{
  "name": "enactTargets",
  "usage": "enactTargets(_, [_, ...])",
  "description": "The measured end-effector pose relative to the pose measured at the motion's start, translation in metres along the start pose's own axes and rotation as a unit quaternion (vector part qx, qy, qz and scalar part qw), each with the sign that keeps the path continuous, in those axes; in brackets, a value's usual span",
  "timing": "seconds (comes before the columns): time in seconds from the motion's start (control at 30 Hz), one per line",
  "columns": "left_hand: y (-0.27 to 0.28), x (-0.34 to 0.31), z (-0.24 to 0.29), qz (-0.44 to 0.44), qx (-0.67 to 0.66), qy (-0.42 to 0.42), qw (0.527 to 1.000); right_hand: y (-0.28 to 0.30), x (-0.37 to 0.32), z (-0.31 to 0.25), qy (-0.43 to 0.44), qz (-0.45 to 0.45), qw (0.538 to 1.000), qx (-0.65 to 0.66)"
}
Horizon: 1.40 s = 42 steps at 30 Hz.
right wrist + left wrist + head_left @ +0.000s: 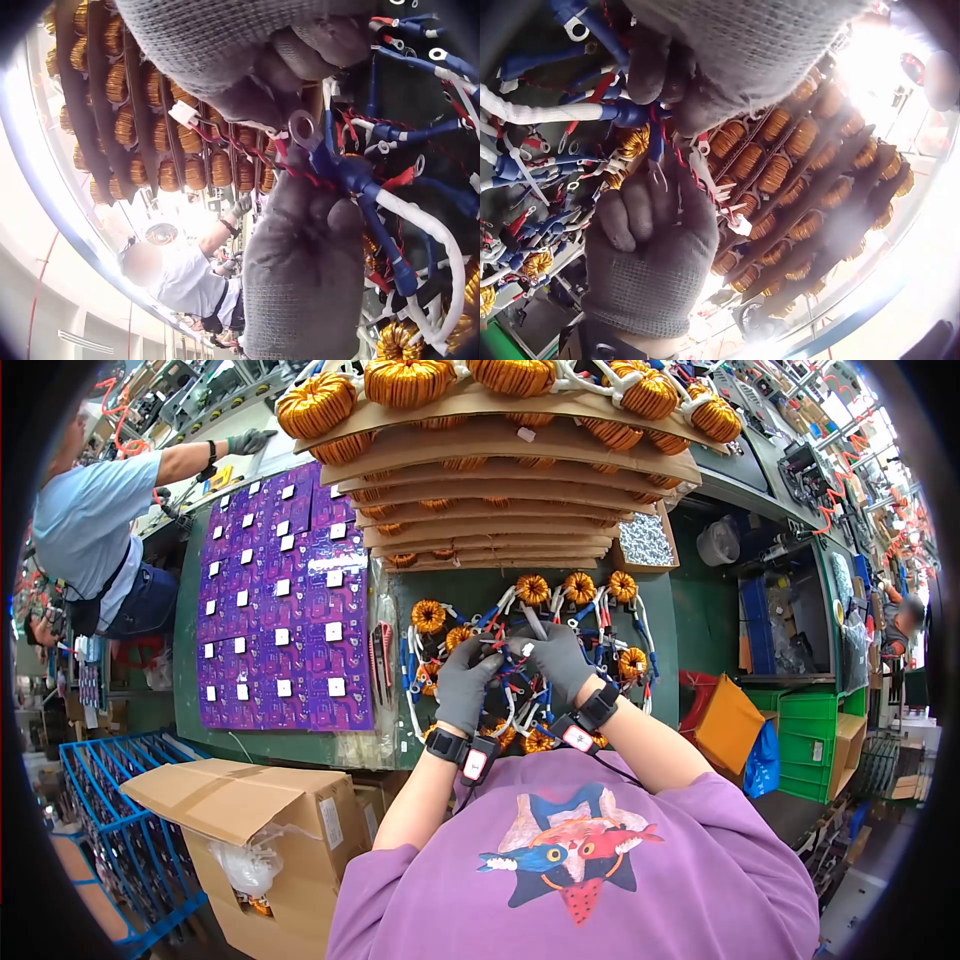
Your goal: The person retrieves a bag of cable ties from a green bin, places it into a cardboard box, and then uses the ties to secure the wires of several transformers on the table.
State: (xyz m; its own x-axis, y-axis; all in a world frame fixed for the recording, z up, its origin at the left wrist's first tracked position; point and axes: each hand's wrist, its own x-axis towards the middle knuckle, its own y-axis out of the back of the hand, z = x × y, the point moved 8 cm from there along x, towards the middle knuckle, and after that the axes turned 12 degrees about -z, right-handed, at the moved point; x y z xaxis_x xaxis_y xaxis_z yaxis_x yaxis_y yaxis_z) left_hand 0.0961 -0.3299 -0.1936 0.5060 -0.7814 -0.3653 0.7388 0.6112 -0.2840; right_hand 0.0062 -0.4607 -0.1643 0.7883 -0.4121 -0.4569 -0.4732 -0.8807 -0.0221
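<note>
Both hands wear grey gloves and meet over a pile of wired copper coils. The left hand grips a blue-sleeved, white cable beside a metal ring terminal. Close against it, the right hand pinches thin twisted red and black wires that end in a white connector. In the right wrist view, the left hand is below and the right hand above. The left wrist view has the left hand on top, the right hand underneath; fingers partly hide the wires.
Cardboard layers with copper coils rise behind the hands. Purple circuit boards cover the left of the table. A box of small metal parts stands at back right, green crates at right. Another person is at left.
</note>
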Motion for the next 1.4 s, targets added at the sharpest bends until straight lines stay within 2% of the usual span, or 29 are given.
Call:
enactTargets(0.1, [-0.003,0.003,0.003,0.002,0.026,0.006,1.000,0.015,-0.007,0.004,0.009,0.041,0.998,0.039])
enactTargets(0.23, [-0.007,0.005,0.007,-0.007,0.049,0.019,0.999,0.017,-0.021,-0.001,-0.025,0.039,0.999,0.024])
enactTargets(0.33, [-0.006,0.006,0.008,-0.018,0.046,0.032,0.998,0.016,-0.016,0.007,0.004,0.039,0.998,0.052])
enactTargets(0.47, [-0.006,0.008,0.009,-0.034,0.028,0.044,0.998,0.020,-0.019,0.011,-0.005,0.056,0.997,0.046])
enactTargets(0.57, [-0.006,0.008,0.010,-0.036,0.030,0.044,0.998,0.019,-0.019,0.013,0.008,0.062,0.994,0.088])
enactTargets(0.63, [-0.007,0.009,0.010,-0.041,0.025,0.049,0.998,0.012,-0.020,0.013,-0.034,0.039,0.994,0.091])
enactTargets(0.77, [-0.005,0.011,0.007,-0.041,0.027,0.055,0.997,0.009,-0.011,0.022,-0.038,0.049,0.995,0.075])
enactTargets(0.87, [-0.008,0.013,0.011,-0.044,0.104,0.031,0.993,0.000,-0.007,0.015,0.008,0.042,0.998,0.054])
enactTargets(0.93, [-0.012,0.013,0.021,-0.054,0.250,0.030,0.966,0.000,0.000,0.027,0.021,0.062,0.995,0.078])
enactTargets(0.97, [-0.009,0.016,0.020,-0.055,0.251,0.028,0.966,0.001,0.002,0.034,0.004,0.067,0.995,0.076])
enactTargets(1.0, [-0.009,0.019,0.029,-0.063,0.387,-0.039,0.919,0.001,0.005,0.038,0.005,0.068,0.995,0.076])
enactTargets(1.03, [-0.014,0.020,0.038,-0.068,0.513,-0.105,0.849,0.001,0.006,0.045,-0.014,0.077,0.993,0.084])
enactTargets(1.07, [-0.017,0.018,0.053,-0.068,0.512,-0.104,0.850,0.000,0.005,0.048,-0.033,0.086,0.992,0.091])
enactTargets(1.13, [-0.026,0.020,0.067,-0.122,0.604,-0.021,0.787,-0.003,-0.002,0.035,-0.021,0.088,0.992,0.085])
enactTargets(1.2, [-0.030,0.025,0.073,-0.108,0.627,-0.037,0.771,-0.013,-0.008,0.009,-0.011,0.066,0.997,0.038])
enactTargets(1.27, [-0.037,0.026,0.078,-0.092,0.685,-0.014,0.723,-0.015,0.000,0.016,-0.007,0.074,0.997,0.013])
enactTargets(1.33, [-0.038,0.022,0.073,-0.095,0.688,-0.030,0.719,-0.011,0.002,0.024,-0.016,0.104,0.993,0.045])
enactTargets(1.4, [-0.037,0.016,0.074,-0.127,0.606,-0.081,0.781,-0.011,0.003,0.026,-0.028,0.108,0.993,0.042])
